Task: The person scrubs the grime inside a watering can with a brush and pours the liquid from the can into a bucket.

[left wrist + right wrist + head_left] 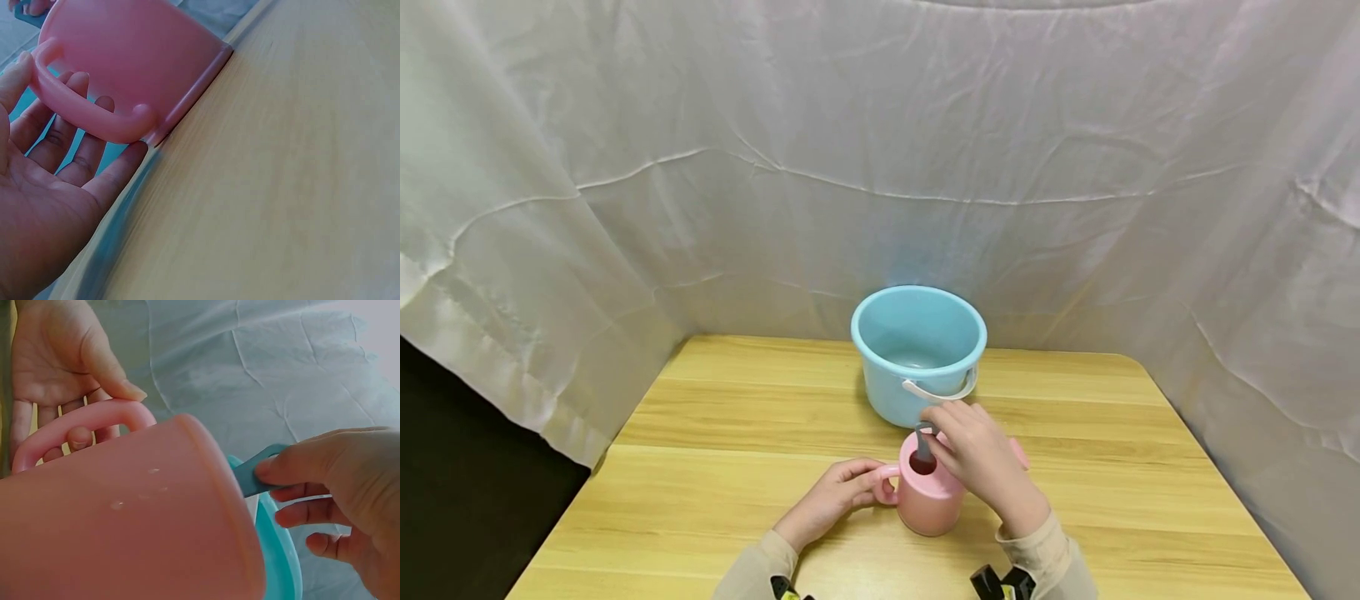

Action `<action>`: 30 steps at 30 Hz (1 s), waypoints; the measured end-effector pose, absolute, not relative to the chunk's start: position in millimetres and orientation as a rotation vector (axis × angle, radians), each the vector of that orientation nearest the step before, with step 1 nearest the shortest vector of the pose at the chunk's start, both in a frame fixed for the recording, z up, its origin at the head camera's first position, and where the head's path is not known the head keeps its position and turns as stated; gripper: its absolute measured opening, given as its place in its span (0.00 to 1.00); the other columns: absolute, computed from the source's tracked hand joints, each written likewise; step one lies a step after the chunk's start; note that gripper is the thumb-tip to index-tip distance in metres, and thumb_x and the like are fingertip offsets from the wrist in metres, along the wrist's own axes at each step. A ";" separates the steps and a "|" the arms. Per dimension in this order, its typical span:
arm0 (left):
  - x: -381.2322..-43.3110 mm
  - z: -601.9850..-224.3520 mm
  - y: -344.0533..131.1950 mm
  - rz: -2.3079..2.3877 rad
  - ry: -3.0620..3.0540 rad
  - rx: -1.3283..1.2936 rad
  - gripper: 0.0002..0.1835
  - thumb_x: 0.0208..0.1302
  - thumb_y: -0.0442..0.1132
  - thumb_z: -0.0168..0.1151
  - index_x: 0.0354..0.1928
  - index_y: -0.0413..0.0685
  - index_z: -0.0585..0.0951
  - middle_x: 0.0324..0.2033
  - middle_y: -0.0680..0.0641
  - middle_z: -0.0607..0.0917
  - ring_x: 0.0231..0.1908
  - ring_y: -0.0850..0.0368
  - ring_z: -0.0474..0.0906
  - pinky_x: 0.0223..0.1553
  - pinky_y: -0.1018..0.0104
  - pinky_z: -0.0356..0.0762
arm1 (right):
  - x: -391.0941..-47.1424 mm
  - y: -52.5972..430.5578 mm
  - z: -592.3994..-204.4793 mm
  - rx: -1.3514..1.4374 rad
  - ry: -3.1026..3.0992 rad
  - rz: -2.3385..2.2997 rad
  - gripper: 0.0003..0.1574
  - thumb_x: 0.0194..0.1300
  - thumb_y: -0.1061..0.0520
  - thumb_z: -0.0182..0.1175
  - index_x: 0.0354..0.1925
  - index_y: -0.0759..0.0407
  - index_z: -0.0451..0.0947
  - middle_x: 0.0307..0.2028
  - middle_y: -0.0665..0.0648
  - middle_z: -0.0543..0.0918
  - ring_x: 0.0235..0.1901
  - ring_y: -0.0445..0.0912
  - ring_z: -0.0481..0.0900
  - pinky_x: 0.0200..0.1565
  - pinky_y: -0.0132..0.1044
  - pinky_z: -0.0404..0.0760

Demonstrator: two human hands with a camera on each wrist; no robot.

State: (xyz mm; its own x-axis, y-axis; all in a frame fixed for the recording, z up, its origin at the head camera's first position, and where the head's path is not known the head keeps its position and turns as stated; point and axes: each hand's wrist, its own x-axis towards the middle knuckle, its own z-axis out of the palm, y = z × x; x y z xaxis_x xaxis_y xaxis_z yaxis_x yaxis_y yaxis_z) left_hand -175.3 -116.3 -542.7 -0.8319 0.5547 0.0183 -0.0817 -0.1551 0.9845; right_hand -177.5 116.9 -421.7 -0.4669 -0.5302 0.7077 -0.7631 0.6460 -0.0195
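In the lower middle of the head view, the pink can [930, 510] stands upright on the table [760, 400], just in front of the blue bucket [880, 385]. The grey tool [922, 450] meets the can's round top opening: its upper end is at the fingertips of the right hand [981, 457], its long axis runs steeply down the frame, and its lower end goes into the dark opening, where its depth cannot be told. The right hand is clearly the nearer one to it. The left hand [841, 493] is at the can's left side, fingers curled about the handle [887, 472].

In the left wrist view, the handle loop fills the upper left, thumb at its upper end and fingers passing behind and through it. The tool shows only in the far upper-left corner.

In the right wrist view, thumb and forefinger pinch the tool right of centre, the other fingers bent and spread free of it; the tool slants down-left from them to the can's rim.
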 end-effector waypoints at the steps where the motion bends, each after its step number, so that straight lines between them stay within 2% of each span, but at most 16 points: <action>1: -175.3 -542.8 -116.3 2.037 1.697 0.537 0.21 0.74 0.41 0.51 0.56 0.28 0.75 0.39 0.47 0.82 0.48 0.48 0.83 0.56 0.58 0.82 | -178.2 116.7 -423.0 1.001 -2.191 0.427 0.16 0.50 0.60 0.73 0.38 0.53 0.79 0.31 0.47 0.81 0.33 0.41 0.75 0.30 0.30 0.68; 8: -174.9 -542.0 -116.0 2.037 1.688 0.538 0.21 0.74 0.42 0.51 0.56 0.28 0.75 0.39 0.45 0.82 0.48 0.48 0.83 0.56 0.58 0.82 | -178.0 117.2 -426.3 0.996 -2.282 0.356 0.18 0.49 0.59 0.73 0.40 0.49 0.81 0.29 0.46 0.79 0.32 0.41 0.75 0.31 0.33 0.72; 14: -175.7 -542.4 -116.3 2.031 1.688 0.528 0.22 0.74 0.43 0.51 0.56 0.29 0.75 0.39 0.47 0.82 0.48 0.49 0.83 0.55 0.59 0.82 | -174.7 120.3 -421.7 0.964 -2.415 0.353 0.17 0.48 0.58 0.74 0.39 0.50 0.82 0.29 0.45 0.77 0.32 0.40 0.72 0.33 0.34 0.72; 20: -175.7 -542.9 -116.3 2.038 1.686 0.535 0.22 0.74 0.42 0.51 0.56 0.28 0.74 0.39 0.47 0.83 0.48 0.49 0.84 0.56 0.59 0.82 | -168.6 127.4 -413.9 0.915 -2.558 0.396 0.20 0.48 0.51 0.76 0.41 0.48 0.81 0.34 0.44 0.79 0.36 0.41 0.74 0.38 0.37 0.74; 30: -175.2 -542.7 -116.3 2.038 1.688 0.521 0.23 0.74 0.43 0.52 0.56 0.26 0.74 0.39 0.47 0.83 0.48 0.50 0.84 0.55 0.60 0.82 | -167.3 133.1 -409.8 0.938 -2.588 0.441 0.19 0.48 0.50 0.76 0.39 0.50 0.82 0.33 0.45 0.83 0.38 0.41 0.79 0.42 0.41 0.77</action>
State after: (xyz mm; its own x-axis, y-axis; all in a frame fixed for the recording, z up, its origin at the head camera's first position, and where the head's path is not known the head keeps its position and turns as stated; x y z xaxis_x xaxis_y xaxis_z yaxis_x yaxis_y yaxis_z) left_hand -175.2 -116.3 -542.7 -0.8316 0.5553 0.0086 -0.0951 -0.1576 0.9829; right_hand -167.3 133.1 -409.8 -0.7186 -0.5507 0.4247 -0.6602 0.7321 -0.1678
